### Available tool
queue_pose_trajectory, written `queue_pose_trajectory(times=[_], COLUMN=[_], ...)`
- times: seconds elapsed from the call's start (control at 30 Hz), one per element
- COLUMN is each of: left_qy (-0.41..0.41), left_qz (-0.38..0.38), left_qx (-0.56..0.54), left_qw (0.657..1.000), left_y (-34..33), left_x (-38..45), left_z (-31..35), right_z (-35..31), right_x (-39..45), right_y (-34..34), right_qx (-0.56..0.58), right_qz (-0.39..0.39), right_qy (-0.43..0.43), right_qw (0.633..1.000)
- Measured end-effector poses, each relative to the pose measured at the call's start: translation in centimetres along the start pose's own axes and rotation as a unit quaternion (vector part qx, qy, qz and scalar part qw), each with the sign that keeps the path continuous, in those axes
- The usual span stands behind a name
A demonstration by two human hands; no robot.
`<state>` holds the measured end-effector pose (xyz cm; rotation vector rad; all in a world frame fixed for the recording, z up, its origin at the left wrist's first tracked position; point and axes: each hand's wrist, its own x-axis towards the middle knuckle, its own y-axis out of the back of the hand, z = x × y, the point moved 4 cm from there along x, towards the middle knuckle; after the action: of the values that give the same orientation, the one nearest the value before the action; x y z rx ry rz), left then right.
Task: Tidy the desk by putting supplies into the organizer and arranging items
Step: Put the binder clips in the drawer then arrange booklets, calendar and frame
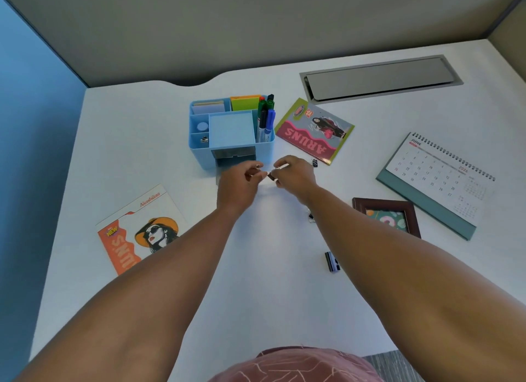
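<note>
Hands (pixel 238 182) (pixel 294 174) pinch binder clip (pixel 271 176), lying left-right

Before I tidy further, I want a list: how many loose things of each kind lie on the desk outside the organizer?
Printed cards: 2
Binder clips on the desk: 3
Binder clip between the hands: 1
Desk calendar: 1
Picture frame: 1
Total: 8

Looks like an office cubicle: white desk (pixel 113 142) boxed in by grey and blue partition panels (pixel 37 102). There's a built-in cable hatch (pixel 378 78), plus a spiral desk calendar (pixel 438 176)
</note>
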<state>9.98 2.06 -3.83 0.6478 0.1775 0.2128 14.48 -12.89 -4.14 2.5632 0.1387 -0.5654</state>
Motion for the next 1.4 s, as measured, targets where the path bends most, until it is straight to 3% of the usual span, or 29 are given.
queue_pose_trajectory(times=[0.13,0.57,0.73,0.87,1.07,1.27,1.4], left_qy=[0.013,0.032,0.018,0.01,-0.009,-0.03,-0.042], left_qz=[0.052,0.067,0.024,-0.019,-0.086,-0.154,-0.24], left_qx=[0.017,0.032,0.041,0.049,0.064,0.074,0.12], left_qw=[0.998,0.997,0.999,0.999,0.994,0.985,0.963], left_y=[2.4,3.9,1.8,-0.5,-4.0,-6.3,-8.1], left_x=[0.6,0.7,0.4,0.0,-0.8,-1.4,-1.7], left_z=[-1.0,-1.1,-0.4,0.1,1.1,2.6,2.7], right_z=[-1.7,-1.3,0.7,2.5,3.3,4.6,5.4], right_x=[0.2,0.8,1.3,1.0,0.0,-0.2,-0.5], right_y=[-1.8,-1.9,0.9,2.7,4.2,5.0,5.2], right_qx=[0.042,0.051,-0.038,-0.162,-0.38,-0.442,-0.475], right_qz=[0.002,0.003,0.004,-0.043,-0.099,-0.163,-0.197], right_qy=[-0.009,-0.019,-0.014,-0.035,0.026,0.027,0.026], right_qw=[0.999,0.999,0.999,0.985,0.919,0.882,0.857])
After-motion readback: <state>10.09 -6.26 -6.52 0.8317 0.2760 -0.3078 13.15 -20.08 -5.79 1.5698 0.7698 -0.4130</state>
